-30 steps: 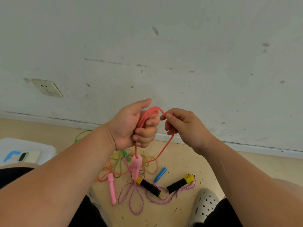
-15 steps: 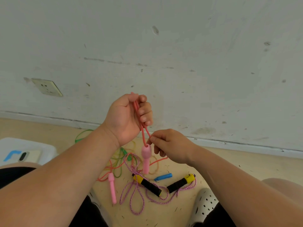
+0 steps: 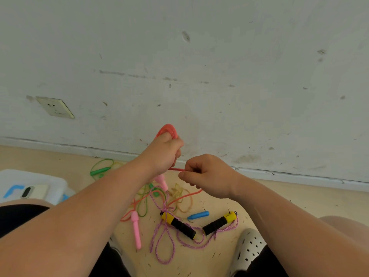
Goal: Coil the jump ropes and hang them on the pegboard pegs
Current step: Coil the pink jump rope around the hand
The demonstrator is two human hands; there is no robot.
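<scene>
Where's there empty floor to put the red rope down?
Bare floor lies to the right, between the baseboard and the right forearm; another strip runs between the white box and the green rope. Around the purple rope it is crowded.

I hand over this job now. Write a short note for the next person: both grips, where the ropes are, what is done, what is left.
Left grip holds the red rope coil, one pink handle hanging below it.
Right grip pinches the red rope's loose strand.
On the floor: second pink handle, purple rope, green rope, blue handle.
Done: red rope partly coiled.
Left: finish it, coil the others, hang all; no pegboard in view.
</scene>
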